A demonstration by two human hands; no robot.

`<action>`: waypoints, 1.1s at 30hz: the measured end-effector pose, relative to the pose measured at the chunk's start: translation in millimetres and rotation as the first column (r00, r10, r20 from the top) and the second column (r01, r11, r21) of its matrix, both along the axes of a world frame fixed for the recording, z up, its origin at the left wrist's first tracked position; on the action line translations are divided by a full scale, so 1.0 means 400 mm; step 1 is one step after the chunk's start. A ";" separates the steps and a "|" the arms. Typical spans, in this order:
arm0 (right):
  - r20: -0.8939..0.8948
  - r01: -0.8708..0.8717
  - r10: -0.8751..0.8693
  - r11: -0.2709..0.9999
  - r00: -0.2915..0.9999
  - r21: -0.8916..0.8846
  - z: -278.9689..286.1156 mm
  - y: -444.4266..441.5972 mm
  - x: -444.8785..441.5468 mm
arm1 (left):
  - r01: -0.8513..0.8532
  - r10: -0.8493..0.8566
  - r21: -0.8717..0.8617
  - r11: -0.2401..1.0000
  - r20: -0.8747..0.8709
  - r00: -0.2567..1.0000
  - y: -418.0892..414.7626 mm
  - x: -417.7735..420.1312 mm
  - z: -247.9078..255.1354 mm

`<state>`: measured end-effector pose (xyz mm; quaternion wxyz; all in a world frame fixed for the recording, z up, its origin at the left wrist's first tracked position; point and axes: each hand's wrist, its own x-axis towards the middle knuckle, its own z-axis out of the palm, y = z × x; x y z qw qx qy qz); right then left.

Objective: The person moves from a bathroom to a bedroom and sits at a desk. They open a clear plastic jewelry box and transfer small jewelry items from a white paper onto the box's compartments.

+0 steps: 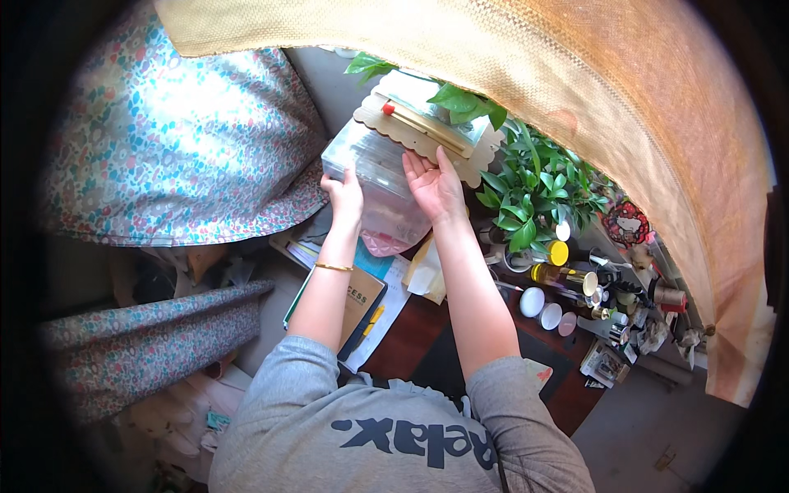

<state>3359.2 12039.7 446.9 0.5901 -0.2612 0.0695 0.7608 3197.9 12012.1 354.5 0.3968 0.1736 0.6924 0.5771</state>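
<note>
A clear plastic storage box (376, 154) with a pinkish lower part stands before me, above papers on the desk. My left hand (346, 196) holds its near left side, thumb up and fingers partly hidden behind the box edge. My right hand (434, 185) lies palm up at the box's right side, its fingertips below a scalloped wooden board (407, 132); whether it bears the board or presses the box, I cannot tell. On the board are a framed pane and a stick with a red tip (388, 109). Green leaves (459, 101) hang over the board.
A leafy potted plant (524, 185) stands at the right, with jars, bottles and round lids (532, 302) crowded nearby. Notebooks (363, 302) and a yellow pen (373, 320) lie below the box. A floral cloth (203, 142) hangs left; a woven tan curtain (555, 55) arches overhead.
</note>
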 end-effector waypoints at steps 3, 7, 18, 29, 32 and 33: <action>-0.005 0.004 -0.004 1.000 1.000 -0.016 -0.008 0.002 -0.001 | -0.081 0.079 0.052 0.995 0.044 0.996 -0.018 -0.018 -0.044; -0.018 0.010 -0.011 0.999 1.000 -0.033 -0.009 0.001 -0.001 | -0.153 0.143 0.129 0.980 0.085 0.986 -0.050 -0.045 -0.012; 0.011 0.006 -0.006 1.000 1.000 0.010 0.001 -0.001 0.004 | -0.274 0.263 0.038 0.961 0.179 0.948 -0.137 -0.135 0.089; -0.001 0.016 -0.016 1.000 1.000 -0.016 0.005 0.003 0.003 | 0.016 -0.074 0.173 0.985 0.334 0.940 -0.415 -0.143 0.167; -0.010 0.010 -0.011 1.000 1.000 -0.024 0.011 0.005 0.002 | 0.100 -0.136 0.120 0.988 0.352 0.926 -0.517 -0.107 0.165; -0.021 0.014 -0.014 1.000 1.000 -0.024 0.013 0.004 0.004 | 0.133 -0.162 0.105 0.986 0.364 0.917 -0.548 -0.089 0.172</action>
